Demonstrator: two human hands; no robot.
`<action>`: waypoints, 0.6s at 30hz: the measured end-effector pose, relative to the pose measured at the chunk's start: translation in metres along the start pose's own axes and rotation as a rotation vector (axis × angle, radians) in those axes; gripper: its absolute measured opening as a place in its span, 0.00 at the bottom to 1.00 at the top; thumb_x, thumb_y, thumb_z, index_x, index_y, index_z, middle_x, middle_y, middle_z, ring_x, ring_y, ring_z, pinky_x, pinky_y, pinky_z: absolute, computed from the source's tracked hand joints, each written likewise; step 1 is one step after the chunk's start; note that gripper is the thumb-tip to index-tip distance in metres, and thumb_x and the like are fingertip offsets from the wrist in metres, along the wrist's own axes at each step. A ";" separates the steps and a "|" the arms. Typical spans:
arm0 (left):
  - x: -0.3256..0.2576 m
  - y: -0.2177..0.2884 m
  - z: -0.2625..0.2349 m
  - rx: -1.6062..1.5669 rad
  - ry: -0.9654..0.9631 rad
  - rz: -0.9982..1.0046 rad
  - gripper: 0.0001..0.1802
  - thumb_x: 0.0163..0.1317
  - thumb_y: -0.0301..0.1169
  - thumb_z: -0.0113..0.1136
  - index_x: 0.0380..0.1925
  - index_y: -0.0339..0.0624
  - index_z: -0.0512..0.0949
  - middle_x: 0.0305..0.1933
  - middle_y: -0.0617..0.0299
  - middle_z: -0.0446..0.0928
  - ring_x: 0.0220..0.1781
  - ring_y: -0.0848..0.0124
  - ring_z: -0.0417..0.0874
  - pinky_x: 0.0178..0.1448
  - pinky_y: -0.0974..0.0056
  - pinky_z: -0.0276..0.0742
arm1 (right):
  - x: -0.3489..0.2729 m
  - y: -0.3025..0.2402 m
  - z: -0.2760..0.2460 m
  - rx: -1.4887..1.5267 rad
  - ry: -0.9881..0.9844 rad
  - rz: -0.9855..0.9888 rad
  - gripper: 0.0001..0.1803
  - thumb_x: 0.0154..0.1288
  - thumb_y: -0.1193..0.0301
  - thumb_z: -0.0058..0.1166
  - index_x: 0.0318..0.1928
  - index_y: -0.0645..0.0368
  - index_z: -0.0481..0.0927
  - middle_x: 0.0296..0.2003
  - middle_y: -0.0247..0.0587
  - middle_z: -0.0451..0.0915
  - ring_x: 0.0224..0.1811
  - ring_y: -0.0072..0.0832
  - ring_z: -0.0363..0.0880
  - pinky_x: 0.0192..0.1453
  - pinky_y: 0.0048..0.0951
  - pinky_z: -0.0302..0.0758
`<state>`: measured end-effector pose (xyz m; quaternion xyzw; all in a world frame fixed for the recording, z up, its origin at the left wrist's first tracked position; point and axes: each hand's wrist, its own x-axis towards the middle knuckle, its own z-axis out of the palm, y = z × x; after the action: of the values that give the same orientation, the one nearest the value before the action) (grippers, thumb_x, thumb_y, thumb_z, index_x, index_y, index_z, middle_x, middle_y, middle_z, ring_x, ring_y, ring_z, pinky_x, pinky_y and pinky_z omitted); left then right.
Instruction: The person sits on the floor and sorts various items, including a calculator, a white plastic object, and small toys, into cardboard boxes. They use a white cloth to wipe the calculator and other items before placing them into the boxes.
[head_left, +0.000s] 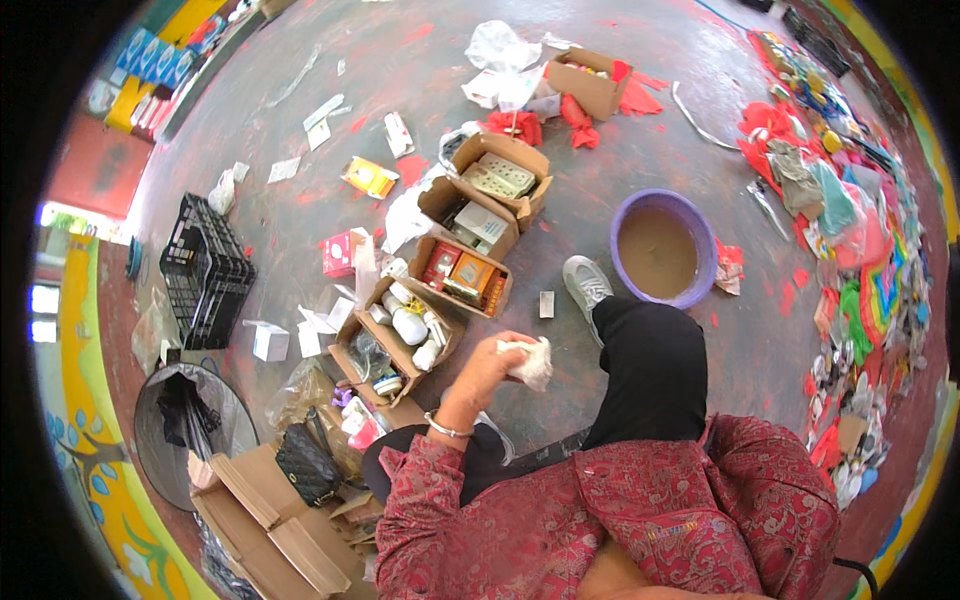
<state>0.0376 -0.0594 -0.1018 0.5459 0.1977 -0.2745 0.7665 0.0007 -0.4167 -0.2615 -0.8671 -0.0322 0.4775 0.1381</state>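
My left hand (486,366), with a bracelet at the wrist, is raised in front of my bent knee. Its fingers are closed around a crumpled white cloth (534,364), which bulges out on the right side. A strip of bare skin shows at the lower edge by my red patterned jacket (640,480), but my right hand itself does not show. Left of the held cloth stands a cardboard box with white bottles (408,322). A small white box (546,304) lies on the floor just beyond my hand.
A purple basin of murky water (619,262) stands right of my shoe. Open cartons (505,308) line up ahead on the left. Beyond are a black crate (205,270) and a lined bin (150,440). Sorted scraps (860,300) cover the right side.
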 end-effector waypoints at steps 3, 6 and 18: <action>0.000 -0.010 -0.008 0.161 -0.126 -0.057 0.12 0.51 0.28 0.54 0.36 0.38 0.76 0.32 0.65 0.76 0.33 0.77 0.75 0.39 0.71 0.73 | 0.038 -0.028 -0.025 -0.004 0.130 -0.128 0.16 0.52 0.62 0.47 0.28 0.63 0.79 0.30 0.53 0.78 0.33 0.43 0.77 0.36 0.42 0.73; -0.017 -0.022 -0.039 0.673 0.072 0.060 0.13 0.51 0.36 0.56 0.29 0.36 0.77 0.27 0.52 0.78 0.29 0.67 0.78 0.37 0.64 0.73 | 0.067 -0.059 -0.040 -0.027 0.182 -0.207 0.15 0.52 0.62 0.47 0.28 0.63 0.79 0.29 0.52 0.78 0.32 0.43 0.77 0.36 0.42 0.73; -0.004 0.017 -0.058 -0.227 0.708 0.145 0.17 0.57 0.42 0.55 0.31 0.37 0.75 0.28 0.59 0.77 0.28 0.73 0.79 0.32 0.69 0.75 | 0.072 -0.049 -0.050 0.061 0.152 -0.077 0.14 0.51 0.62 0.48 0.27 0.61 0.79 0.28 0.51 0.78 0.31 0.41 0.77 0.34 0.40 0.73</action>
<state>0.0457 0.0002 -0.1058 0.5313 0.4405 0.0098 0.7236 0.0858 -0.3671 -0.2819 -0.8944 -0.0404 0.4054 0.1847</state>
